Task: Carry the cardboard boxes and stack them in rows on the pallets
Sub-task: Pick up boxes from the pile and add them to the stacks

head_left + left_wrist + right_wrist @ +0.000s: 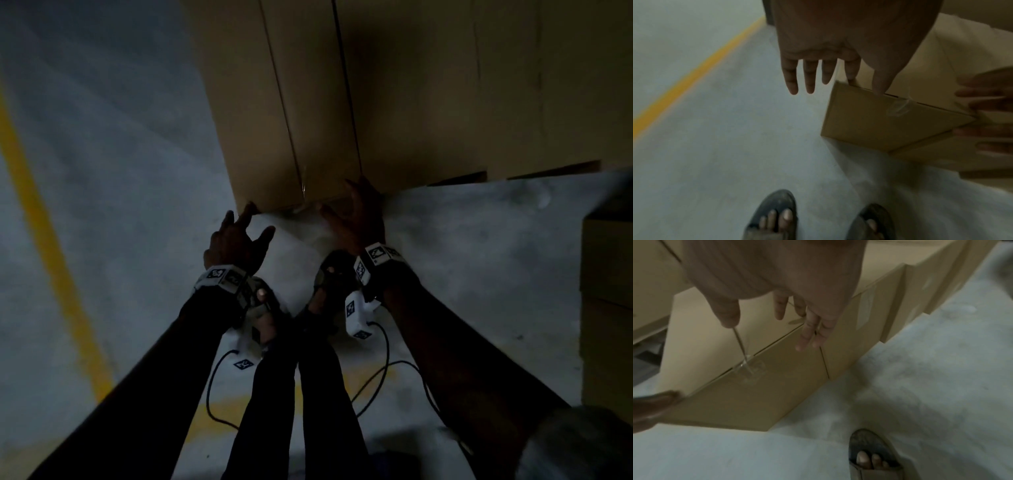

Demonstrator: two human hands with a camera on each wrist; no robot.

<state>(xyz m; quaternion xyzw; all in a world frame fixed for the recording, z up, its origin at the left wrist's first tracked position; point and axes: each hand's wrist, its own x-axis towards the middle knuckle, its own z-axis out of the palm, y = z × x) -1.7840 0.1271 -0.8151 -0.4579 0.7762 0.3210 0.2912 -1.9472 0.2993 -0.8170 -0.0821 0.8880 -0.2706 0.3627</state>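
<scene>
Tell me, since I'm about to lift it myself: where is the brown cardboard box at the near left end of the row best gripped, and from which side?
Probably at its two short ends, low down, one hand each side. The brown cardboard box is long with smooth taped faces and no handles, and its left end is free. The left hand and right hand already reach for its near corners.

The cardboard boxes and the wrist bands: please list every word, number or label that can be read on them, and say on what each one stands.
None can be read.
Cardboard box: plain, only clear tape; no print.
Neighbouring boxes: pale patches, perhaps tape or labels, too blurred to tell.
Wrist bands: black-and-white square marker patterns, no letters or numbers.
</scene>
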